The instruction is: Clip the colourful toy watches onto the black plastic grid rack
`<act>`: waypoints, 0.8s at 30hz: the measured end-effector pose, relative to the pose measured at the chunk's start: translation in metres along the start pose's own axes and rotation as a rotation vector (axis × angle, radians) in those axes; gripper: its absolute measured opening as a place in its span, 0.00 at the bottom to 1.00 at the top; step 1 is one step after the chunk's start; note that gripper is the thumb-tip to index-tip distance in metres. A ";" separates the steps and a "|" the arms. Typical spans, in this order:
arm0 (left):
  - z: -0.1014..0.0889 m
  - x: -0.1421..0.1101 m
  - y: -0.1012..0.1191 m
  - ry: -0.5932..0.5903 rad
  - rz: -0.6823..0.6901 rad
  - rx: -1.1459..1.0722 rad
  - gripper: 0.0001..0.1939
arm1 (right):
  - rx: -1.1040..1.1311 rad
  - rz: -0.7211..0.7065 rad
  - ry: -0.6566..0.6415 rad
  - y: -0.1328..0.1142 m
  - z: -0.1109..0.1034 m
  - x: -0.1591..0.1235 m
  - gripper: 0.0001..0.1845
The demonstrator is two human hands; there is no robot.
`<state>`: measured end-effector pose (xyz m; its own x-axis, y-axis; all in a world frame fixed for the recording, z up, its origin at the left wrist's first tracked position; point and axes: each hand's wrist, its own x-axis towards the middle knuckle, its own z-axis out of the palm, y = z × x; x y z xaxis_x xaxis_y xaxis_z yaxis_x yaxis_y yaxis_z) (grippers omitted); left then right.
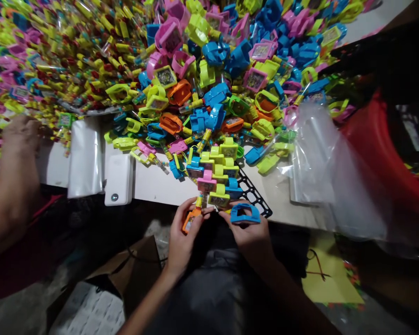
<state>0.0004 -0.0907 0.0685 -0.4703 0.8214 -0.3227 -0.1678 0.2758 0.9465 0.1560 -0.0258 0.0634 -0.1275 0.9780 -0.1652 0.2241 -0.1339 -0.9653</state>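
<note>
My left hand (180, 242) is closed around an orange toy watch (191, 222), and a small yellow-capped tube (199, 201) sticks up by its fingertips. A blue toy watch (245, 213) with its strap bent into a loop is in my right hand (254, 238). The right fingertips come close to the left ones, and whether they pinch anything small there is hard to see. Just beyond both hands, yellow, pink and blue toy watches stand in tight rows (219, 170) on a black lattice tray (253, 190) at the table's front edge.
A heap of toy watches (214, 93) and yellow-capped tubes (91, 56) covers the table. Clear plastic bags (85, 158) and a white power bank (118, 179) lie left; more bags (310, 153) and a red basin (380, 149) are right. Another person's arm (16, 172) reaches in at left.
</note>
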 end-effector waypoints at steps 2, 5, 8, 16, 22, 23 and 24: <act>0.006 -0.001 -0.001 0.014 -0.001 -0.066 0.22 | -0.107 -0.113 0.010 0.002 -0.001 0.002 0.07; 0.014 -0.001 -0.005 0.019 0.062 -0.143 0.20 | -0.160 -0.150 0.021 0.004 -0.006 0.005 0.06; 0.017 0.001 -0.007 0.015 0.120 -0.127 0.19 | -0.166 -0.142 0.049 0.004 -0.011 0.008 0.07; 0.016 0.013 -0.007 -0.079 0.233 0.146 0.12 | -0.291 -0.371 -0.026 0.011 -0.012 0.010 0.04; 0.017 0.017 -0.009 -0.114 0.253 0.234 0.10 | -0.504 -0.559 -0.043 0.006 -0.010 0.013 0.03; 0.018 0.017 -0.009 -0.114 0.258 0.248 0.10 | -0.552 -0.564 -0.070 0.004 -0.010 0.012 0.04; 0.019 0.017 -0.009 -0.113 0.266 0.264 0.09 | -0.593 -0.567 -0.097 0.002 -0.010 0.011 0.06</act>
<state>0.0098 -0.0698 0.0550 -0.3665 0.9273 -0.0766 0.1824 0.1524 0.9713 0.1649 -0.0134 0.0612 -0.4514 0.8497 0.2725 0.5695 0.5094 -0.6451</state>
